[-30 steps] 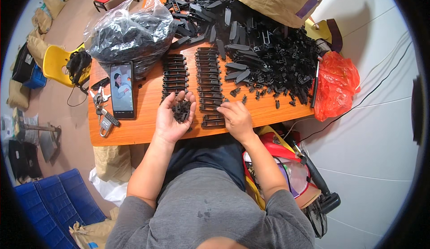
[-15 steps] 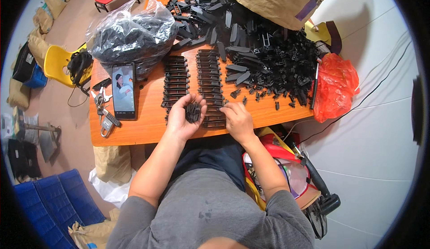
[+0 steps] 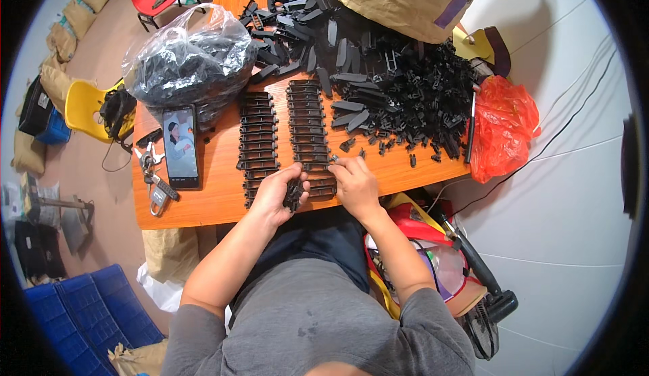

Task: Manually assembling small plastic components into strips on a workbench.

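Observation:
My left hand [image 3: 276,195] is closed around a clump of small black plastic parts [image 3: 293,195], at the near end of two columns of black plastic strips. My right hand [image 3: 357,185] pinches at the right edge of the right column [image 3: 309,133]; whatever sits between its fingertips is too small to make out. Several slim black pieces lie crosswise in that column. The left column [image 3: 258,133] is built the same way, and its near end reaches my left hand. Beyond my right hand spreads a heap of small black parts [image 3: 419,99], with longer flat black pieces [image 3: 348,92] on its left side.
A clear bag of black parts [image 3: 193,65] stands at the left, behind a phone [image 3: 180,147] and keys with a padlock [image 3: 159,197]. A brown sack [image 3: 399,1] overhangs the heap. At the table's right edge are a red plastic bag [image 3: 503,129] and a pen-like stick [image 3: 470,126].
My left hand has drawn slightly nearer to me and its fingers have curled further over the black parts. My right hand stays at the right column. The whole view has shifted a little.

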### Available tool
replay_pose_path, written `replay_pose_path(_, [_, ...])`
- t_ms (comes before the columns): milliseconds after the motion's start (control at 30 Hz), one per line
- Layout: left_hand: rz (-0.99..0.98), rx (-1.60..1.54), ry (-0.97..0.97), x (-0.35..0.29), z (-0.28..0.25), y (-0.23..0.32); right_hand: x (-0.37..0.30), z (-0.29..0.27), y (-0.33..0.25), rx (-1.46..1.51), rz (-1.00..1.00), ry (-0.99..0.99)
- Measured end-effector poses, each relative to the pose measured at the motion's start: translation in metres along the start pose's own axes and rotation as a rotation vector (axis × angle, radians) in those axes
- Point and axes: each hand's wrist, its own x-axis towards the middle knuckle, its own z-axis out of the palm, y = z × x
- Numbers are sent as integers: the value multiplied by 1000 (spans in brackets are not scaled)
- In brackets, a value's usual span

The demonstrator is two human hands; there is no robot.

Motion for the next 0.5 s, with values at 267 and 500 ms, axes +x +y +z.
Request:
replay_pose_path(267, [-12, 15, -3, 4, -5, 4, 3, 7, 4, 73, -49, 0])
replay_pose_path(500, [-15, -231, -57, -12, -3, 7, 21, -35, -51, 159, 14, -15])
